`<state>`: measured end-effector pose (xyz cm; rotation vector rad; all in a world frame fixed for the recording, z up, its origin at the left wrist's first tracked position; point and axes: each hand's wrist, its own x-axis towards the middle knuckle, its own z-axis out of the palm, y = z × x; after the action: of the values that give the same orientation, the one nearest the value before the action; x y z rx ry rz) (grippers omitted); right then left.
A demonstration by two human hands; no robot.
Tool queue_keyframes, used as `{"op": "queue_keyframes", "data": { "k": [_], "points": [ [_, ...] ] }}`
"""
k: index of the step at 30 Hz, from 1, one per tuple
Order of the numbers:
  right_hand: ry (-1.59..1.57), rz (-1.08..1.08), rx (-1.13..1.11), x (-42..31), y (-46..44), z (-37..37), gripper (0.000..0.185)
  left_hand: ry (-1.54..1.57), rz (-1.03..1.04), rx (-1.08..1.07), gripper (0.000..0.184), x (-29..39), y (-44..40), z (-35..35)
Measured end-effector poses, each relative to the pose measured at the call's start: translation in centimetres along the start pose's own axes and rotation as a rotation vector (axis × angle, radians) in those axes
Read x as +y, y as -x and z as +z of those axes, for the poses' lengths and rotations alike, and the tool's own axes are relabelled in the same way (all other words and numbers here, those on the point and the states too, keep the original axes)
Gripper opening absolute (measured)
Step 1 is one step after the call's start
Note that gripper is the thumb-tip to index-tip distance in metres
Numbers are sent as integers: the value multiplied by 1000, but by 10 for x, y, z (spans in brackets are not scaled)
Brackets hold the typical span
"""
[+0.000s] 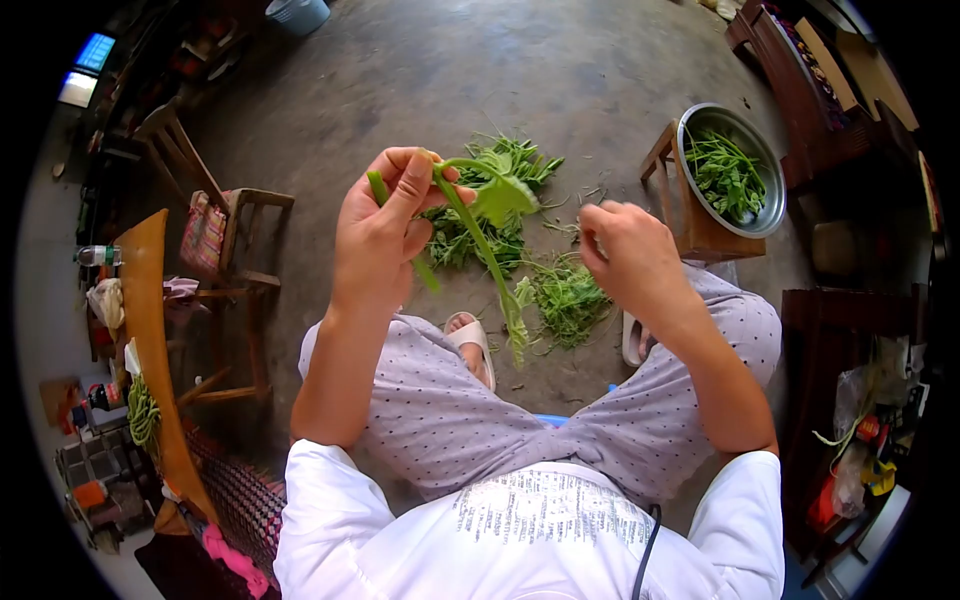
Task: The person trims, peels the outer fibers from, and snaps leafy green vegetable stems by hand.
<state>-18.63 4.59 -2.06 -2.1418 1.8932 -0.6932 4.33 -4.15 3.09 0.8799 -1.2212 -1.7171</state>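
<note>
My left hand (378, 225) is raised, thumb and fingers closed round a green leafy vine stem (487, 250). One broad leaf (508, 200) sticks out to the right of the fingers, and a wilted leafy tip hangs down toward the floor. My right hand (635, 252) is held apart from the stem with its fingers curled in; whether something thin is pinched there is hidden. Below the hands, a pile of leafy green shoots (520, 157) lies on the floor. Nearer my feet is a heap of thin, stringy green trimmings (568, 302).
A metal basin (778, 200) of green stems stands on a wooden stool (712, 243) at the right. At the left are a wooden chair (255, 196) and a table edge (160, 330) with a bundle of long green beans (143, 412). A blue bucket (300, 14) stands far off.
</note>
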Motion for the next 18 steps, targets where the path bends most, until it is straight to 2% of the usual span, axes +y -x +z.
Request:
{"op": "queue_keyframes", "data": {
  "k": [1,2,4,8,10,11,13,14,16,18],
  "points": [
    [108,40,-126,10,5,4,8,67,-9,26,18,3,-1,-4],
    [103,32,-127,18,9,8,8,117,-12,-3,18,3,-2,-9],
    [200,118,-516,26,13,12,10,143,-31,-11,18,3,-3,-12],
    [140,-4,-465,17,14,6,12,162,-95,-49,19,3,-2,-11],
    [-133,40,-400,9,15,0,16,168,-102,-55,19,1,-2,-9],
    [-134,39,-401,8,15,0,16,173,-106,-63,19,0,-2,-8],
    [-107,-117,-144,7,16,0,24,169,-108,-70,19,-2,-2,-6],
    [-106,-116,-146,5,14,-6,24,166,-109,-77,19,-3,-2,-4],
    [-377,36,-254,-7,7,-26,29,165,-119,-70,18,-4,-2,-1],
    [-486,-34,-200,-8,6,-26,29,165,-133,-65,18,-5,-2,2]
  ]
}}
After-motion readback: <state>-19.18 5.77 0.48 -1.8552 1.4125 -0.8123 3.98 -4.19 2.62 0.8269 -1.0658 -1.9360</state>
